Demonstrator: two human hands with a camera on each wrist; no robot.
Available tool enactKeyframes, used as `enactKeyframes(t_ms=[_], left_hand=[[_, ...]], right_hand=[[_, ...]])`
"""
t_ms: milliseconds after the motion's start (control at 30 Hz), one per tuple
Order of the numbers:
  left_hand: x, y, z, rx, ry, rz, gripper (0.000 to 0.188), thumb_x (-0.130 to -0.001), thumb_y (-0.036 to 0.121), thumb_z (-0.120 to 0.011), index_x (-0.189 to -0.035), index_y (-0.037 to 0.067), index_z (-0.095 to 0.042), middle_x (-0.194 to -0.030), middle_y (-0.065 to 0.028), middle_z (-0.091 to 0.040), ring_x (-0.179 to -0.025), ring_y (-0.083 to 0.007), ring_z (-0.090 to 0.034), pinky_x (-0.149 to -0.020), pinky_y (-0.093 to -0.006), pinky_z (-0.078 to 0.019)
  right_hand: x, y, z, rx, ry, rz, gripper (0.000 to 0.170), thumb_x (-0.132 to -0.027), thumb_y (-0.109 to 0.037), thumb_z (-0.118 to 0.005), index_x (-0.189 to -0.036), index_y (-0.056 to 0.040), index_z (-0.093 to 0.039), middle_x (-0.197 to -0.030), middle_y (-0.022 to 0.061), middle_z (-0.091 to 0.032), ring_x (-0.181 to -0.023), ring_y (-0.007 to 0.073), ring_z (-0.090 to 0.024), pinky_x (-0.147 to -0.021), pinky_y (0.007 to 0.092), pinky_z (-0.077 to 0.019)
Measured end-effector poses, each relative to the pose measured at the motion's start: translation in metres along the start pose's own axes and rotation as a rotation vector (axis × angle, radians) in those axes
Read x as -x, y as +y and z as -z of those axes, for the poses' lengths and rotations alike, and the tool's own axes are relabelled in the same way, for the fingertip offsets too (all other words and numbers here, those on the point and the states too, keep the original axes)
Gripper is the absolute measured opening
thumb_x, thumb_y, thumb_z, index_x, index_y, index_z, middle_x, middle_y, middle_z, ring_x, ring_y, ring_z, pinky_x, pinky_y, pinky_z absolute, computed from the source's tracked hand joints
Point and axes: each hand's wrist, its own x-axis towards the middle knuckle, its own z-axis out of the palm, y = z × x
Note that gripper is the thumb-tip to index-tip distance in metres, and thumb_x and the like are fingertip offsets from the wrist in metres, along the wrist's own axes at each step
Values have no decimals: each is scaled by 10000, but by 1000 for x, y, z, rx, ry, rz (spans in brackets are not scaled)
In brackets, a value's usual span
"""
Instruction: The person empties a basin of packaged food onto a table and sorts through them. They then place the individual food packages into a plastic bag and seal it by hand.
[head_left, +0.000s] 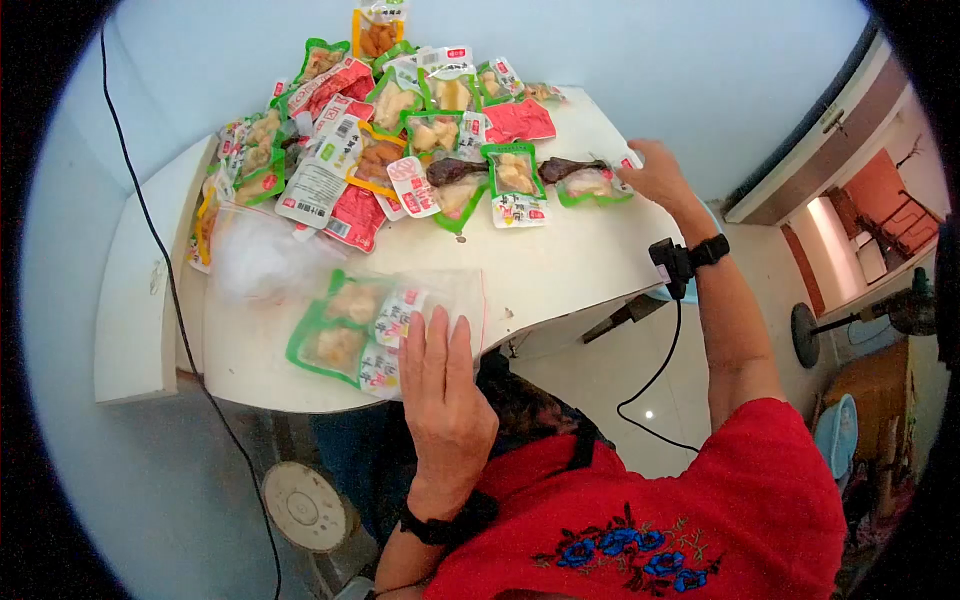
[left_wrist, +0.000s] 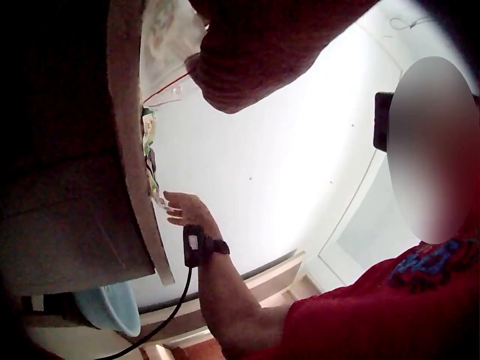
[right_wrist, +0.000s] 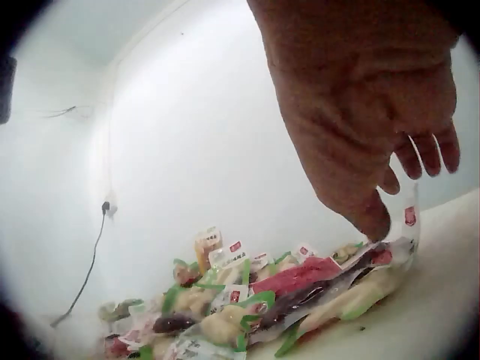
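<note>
A clear zip bag (head_left: 462, 290) lies near the table's front edge, with green-edged food packets (head_left: 335, 330) inside. My left hand (head_left: 445, 400) rests on the bag with straight fingers; its thumb is hidden in the head view. At the right end of the row, my right hand (head_left: 660, 178) pinches the white corner of a drumstick packet (head_left: 590, 180) between thumb and fingers. That packet's corner stands raised by the thumb in the right wrist view, where the dark drumstick (right_wrist: 300, 296) shows through the plastic. Left of it lies another green-edged packet (head_left: 515, 175).
A heap of food packets (head_left: 330, 150), some red and some green-edged, covers the table's back left. Crumpled clear plastic bags (head_left: 265, 255) lie in front of it. A black cable (head_left: 165, 250) hangs across the left side. Below the table stands a round stool (head_left: 305, 507).
</note>
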Motion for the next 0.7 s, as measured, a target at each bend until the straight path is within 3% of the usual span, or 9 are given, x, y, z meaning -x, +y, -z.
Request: enactKeyframes(t_ms=[67,167,267,467,567,700], left_hand=[[0,1,-1,-2,1,-3,507,-771,-127,-468,-1270,-66,-530,-1370,-247,-495,-1318,-436,-422,-1103,-514,-332],[0,1,-2,9,3,-4,522,-759,-132,-468,-1274,-63,-528,-1375,-245,-491,-1322,-433,-418,-1104,-514,-330],[-3,2,1,-5,0,6,531,-757,-131,-466,-1280,-59,-524,-1376,-240,-492,-1323,-432,-416,-1104,-517,-329],[-2,-2,-2,-4,-3,3,543,-761,-125,-454,-1295,-58,-518,-1382,-241,-486,-1327,-430,-412,-1110,-515,-323],[-3,-2,-4,6,9,-9,546,-759,-125,-452,-1297,-60,-516,-1386,-243,-482,-1328,-428,-412,-1111,-511,-323],[-5,-2,-4,-2,19,-4,451,-789,-104,-475,-1233,-78,-552,-1355,-249,-499,-1298,-444,-437,-1078,-531,-354]], right_hand=[[-7,-13,1,56,80,142,650,-737,-446,-738,-1099,82,-625,-1147,287,-615,-1100,378,-590,-913,454,-487],[-14,-38,-6,212,-231,-6,745,-700,-566,-744,-1060,78,-646,-1134,287,-619,-1050,373,-613,-880,437,-502],[-28,-28,-15,44,-440,-90,802,-632,-618,-784,-1032,65,-654,-1124,268,-630,-1023,377,-622,-861,417,-503],[-21,-26,-9,-43,-222,-17,949,-528,-580,-862,-1189,30,-560,-1094,235,-643,-982,355,-632,-854,398,-501],[-15,-43,2,11,-137,-3,813,-585,-387,-892,-1172,42,-529,-1063,184,-634,-990,254,-600,-845,339,-479],[-21,-35,6,-340,-81,-4,710,-656,-304,-867,-1173,36,-517,-1068,167,-634,-934,244,-631,-761,345,-516]])
